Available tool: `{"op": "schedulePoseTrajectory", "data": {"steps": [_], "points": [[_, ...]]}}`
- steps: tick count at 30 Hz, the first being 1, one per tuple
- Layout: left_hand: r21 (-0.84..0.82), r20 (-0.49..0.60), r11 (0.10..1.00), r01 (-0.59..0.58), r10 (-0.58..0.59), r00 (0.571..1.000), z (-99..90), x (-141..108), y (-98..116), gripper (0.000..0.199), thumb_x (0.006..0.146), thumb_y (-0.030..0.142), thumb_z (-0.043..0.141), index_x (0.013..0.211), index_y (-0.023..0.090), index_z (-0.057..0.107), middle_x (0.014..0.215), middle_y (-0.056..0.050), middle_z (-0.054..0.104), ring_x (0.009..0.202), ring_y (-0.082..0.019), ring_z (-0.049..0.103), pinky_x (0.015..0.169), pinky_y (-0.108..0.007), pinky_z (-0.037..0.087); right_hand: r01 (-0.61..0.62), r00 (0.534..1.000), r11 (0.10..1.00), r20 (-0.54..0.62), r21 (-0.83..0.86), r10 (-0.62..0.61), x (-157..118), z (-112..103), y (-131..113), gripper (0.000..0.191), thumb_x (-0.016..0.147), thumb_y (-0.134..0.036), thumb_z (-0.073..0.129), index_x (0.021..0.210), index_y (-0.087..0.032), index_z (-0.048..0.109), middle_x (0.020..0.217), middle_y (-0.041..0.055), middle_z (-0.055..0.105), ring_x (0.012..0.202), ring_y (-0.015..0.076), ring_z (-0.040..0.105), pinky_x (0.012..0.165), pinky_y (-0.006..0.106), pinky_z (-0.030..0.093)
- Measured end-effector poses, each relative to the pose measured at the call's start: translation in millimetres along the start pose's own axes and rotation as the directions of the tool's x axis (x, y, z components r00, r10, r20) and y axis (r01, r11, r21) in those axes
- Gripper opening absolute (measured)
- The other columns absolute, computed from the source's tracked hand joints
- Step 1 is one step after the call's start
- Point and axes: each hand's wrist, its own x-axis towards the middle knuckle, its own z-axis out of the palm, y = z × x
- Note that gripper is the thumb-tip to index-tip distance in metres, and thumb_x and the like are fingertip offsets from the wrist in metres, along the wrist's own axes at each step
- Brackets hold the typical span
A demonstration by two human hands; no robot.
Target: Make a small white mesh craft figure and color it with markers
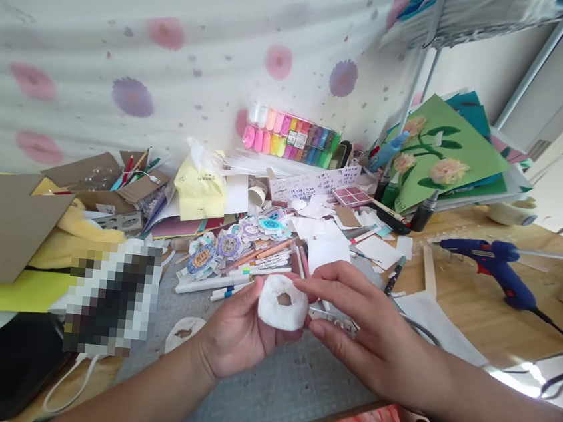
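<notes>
A white padded ring (276,312) with a small hole in its middle is held over the grey cutting mat (262,397). My left hand (239,331) grips it from the left and below, thumb on its left edge. My right hand (360,323) is at its right side, index fingertip on the upper right edge and thumb by the lower right edge, with the fingers apart. A second white ring (172,342) lies on the mat, partly hidden behind my left wrist.
A blue glue gun (500,261) with a cord lies on the wooden table at the right. Markers (260,269) and paper flower cut-outs (229,244) lie behind my hands. A black object (18,364) and cardboard (2,229) are at the left.
</notes>
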Motion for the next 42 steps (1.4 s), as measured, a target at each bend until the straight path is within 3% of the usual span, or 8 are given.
{"op": "schedulePoseTrajectory", "data": {"steps": [7, 13, 18, 23, 29, 34, 38, 42], "points": [[0.033, -0.026, 0.999, -0.017, 0.018, 1.000, -11.4, -6, 2, 0.042, 0.081, 0.045, 0.063, 0.109, 0.014, 0.067, 0.105, -0.012, 0.071, 0.083, -0.025, 0.069, 0.078, -0.038, 0.052, -0.129, 0.990, 0.983, -0.048, 0.134, 0.136, 2, 7, 22, 0.033, 0.086, -0.010, 0.057, 0.117, -0.018, 0.059, 0.103, 0.0078, 0.053, 0.100, 0.0169, 0.054, 0.088, 0.029, 0.046], [0.062, -0.085, 0.997, -0.046, 0.051, 0.995, -9.0, -8, 1, 0.040, 0.075, 0.035, 0.073, 0.108, 0.012, 0.068, 0.103, -0.011, 0.072, 0.086, -0.023, 0.067, 0.079, -0.036, 0.053, -0.186, 0.982, 0.967, 0.065, 0.173, 0.177, 6, 14, 26, 0.032, 0.086, -0.008, 0.057, 0.116, -0.017, 0.063, 0.100, 0.0070, 0.052, 0.094, 0.0156, 0.055, 0.083, 0.028, 0.048], [0.151, -0.097, 0.988, -0.004, 0.018, 0.995, -7.3, -7, 2, 0.045, 0.069, 0.038, 0.078, 0.104, 0.012, 0.070, 0.095, -0.010, 0.073, 0.080, -0.021, 0.067, 0.076, -0.031, 0.053, -0.183, 0.983, 0.975, -0.006, 0.126, 0.185, 9, 20, 28, 0.016, 0.077, -0.002, 0.063, 0.087, -0.015, 0.064, 0.094, 0.0054, 0.053, 0.086, 0.0132, 0.056, 0.076, 0.025, 0.046], [0.197, -0.075, 0.980, -0.011, 0.027, 0.997, -8.7, -7, 4, 0.047, 0.068, 0.038, 0.079, 0.108, 0.015, 0.069, 0.103, -0.011, 0.072, 0.090, -0.021, 0.066, 0.083, -0.030, 0.050, -0.150, 0.986, 0.984, -0.056, 0.091, 0.156, 3, 11, 31, 0.021, 0.072, 0.000, 0.066, 0.073, -0.018, 0.054, 0.087, 0.0014, 0.052, 0.080, 0.0116, 0.055, 0.071, 0.024, 0.045], [0.250, -0.092, 0.968, -0.008, 0.032, 0.995, -7.2, -8, 0, 0.048, 0.064, 0.036, 0.082, 0.107, 0.019, 0.070, 0.101, -0.007, 0.072, 0.090, -0.019, 0.065, 0.085, -0.027, 0.050, -0.109, 0.992, 0.993, -0.073, -0.036, 0.106, -1, 5, 28, 0.030, 0.081, -0.008, 0.061, 0.107, -0.023, 0.062, 0.100, 0.0059, 0.056, 0.092, 0.0158, 0.058, 0.079, 0.029, 0.049], [0.279, -0.159, 0.960, 0.028, 0.017, 0.987, -16.8, -14, -5, 0.049, 0.066, 0.039, 0.079, 0.112, 0.027, 0.068, 0.103, -0.002, 0.071, 0.098, -0.020, 0.063, 0.091, -0.027, 0.050, 0.003, 0.994, 0.987, -0.108, -0.162, -0.021, 2, 14, 16, 0.013, 0.080, -0.009, 0.061, 0.086, -0.017, 0.069, 0.089, 0.0069, 0.061, 0.080, 0.0153, 0.060, 0.068, 0.026, 0.051], [0.274, -0.240, 0.960, 0.050, 0.018, 0.971, -28.0, -14, -5, 0.054, 0.061, 0.042, 0.081, 0.112, 0.029, 0.068, 0.108, -0.006, 0.072, 0.100, -0.026, 0.065, 0.090, -0.032, 0.053, -0.109, 0.983, 0.943, -0.176, -0.315, 0.054, -12, -25, 26, 0.010, 0.083, -0.023, 0.061, 0.089, -0.018, 0.067, 0.091, 0.0073, 0.063, 0.082, 0.0146, 0.061, 0.071, 0.026, 0.050], [0.210, -0.382, 0.975, -0.071, 0.149, 0.912, -23.6, -5, -5, 0.045, 0.061, 0.040, 0.082, 0.103, 0.030, 0.070, 0.108, -0.004, 0.072, 0.098, -0.026, 0.066, 0.082, -0.033, 0.058, -0.611, 0.790, 0.523, -0.502, -0.594, 0.353, -56, -102, 51, 0.031, 0.087, -0.037, 0.054, 0.062, -0.019, 0.059, 0.063, 0.0033, 0.061, 0.058, 0.0156, 0.056, 0.054, 0.028, 0.043]]}}
